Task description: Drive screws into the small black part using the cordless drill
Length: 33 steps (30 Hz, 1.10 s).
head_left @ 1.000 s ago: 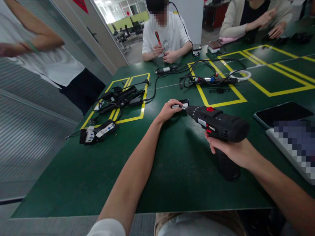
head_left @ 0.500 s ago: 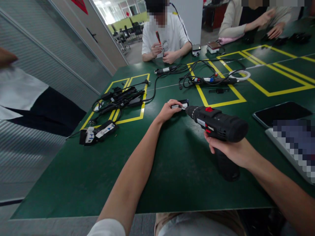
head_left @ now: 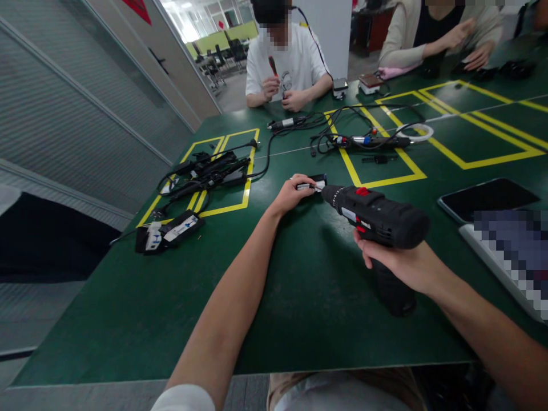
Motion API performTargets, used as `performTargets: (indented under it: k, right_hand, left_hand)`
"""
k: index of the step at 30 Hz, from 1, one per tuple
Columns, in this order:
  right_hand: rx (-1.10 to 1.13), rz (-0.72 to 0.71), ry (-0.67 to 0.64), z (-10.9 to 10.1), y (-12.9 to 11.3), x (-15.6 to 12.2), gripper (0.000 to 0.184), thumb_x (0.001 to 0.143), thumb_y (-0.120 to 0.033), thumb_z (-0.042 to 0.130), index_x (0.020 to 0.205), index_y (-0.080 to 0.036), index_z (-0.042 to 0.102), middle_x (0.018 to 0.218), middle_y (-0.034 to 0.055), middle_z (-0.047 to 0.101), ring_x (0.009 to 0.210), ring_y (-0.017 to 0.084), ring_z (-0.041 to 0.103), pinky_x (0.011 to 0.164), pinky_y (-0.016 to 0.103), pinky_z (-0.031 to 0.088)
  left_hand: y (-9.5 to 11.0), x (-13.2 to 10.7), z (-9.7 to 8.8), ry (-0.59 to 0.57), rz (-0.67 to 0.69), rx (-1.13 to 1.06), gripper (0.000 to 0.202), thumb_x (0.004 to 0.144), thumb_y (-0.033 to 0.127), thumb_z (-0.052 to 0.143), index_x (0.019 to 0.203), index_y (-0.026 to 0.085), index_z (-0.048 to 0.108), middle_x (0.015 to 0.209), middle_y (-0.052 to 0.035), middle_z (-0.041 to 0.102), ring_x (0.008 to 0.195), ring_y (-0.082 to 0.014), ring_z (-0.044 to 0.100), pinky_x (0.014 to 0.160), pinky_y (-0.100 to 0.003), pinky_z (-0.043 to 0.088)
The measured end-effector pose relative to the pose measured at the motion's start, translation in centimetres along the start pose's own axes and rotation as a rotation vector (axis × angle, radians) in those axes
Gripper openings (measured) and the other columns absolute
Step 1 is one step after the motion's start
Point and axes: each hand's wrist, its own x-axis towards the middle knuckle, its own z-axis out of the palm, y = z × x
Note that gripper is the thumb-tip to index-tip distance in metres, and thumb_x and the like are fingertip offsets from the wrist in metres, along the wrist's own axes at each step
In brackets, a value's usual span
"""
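My right hand [head_left: 400,264] is closed round the grip of a black cordless drill [head_left: 379,220] with red buttons, held level above the green table [head_left: 299,297]. The drill's tip meets a small black and white part [head_left: 311,182] lying on the table. My left hand [head_left: 292,194] is stretched forward and its fingers pinch that small part, holding it down at the near left end.
Black tools and cables [head_left: 205,171] lie in a yellow-taped box at the left, with a black labelled unit [head_left: 169,231] nearer. More cabled tools [head_left: 368,140] lie beyond. A dark tablet [head_left: 488,197] is at the right. Two people sit at the far side.
My hands and the drill have stayed almost still. The person standing at the left has moved out of the picture.
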Motion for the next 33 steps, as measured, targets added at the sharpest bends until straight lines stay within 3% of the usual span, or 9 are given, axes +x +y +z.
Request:
performTargets:
  k: [33]
  right_hand:
    - [-0.034,0.006,-0.004,0.01,0.09,0.11,0.008,0.083,-0.029,0.057,0.085,-0.022,0.06,0.065,-0.0007,0.062,0.066,0.018,0.061,0.067,0.034,0.047]
  left_hand:
    - [0.05,-0.08,-0.17,-0.011,-0.03,-0.005,0.021,0.077,0.031,0.067,0.096,0.023,0.072,0.109,-0.0044,0.059,0.11,-0.0198,0.054,0.105,-0.038,0.038]
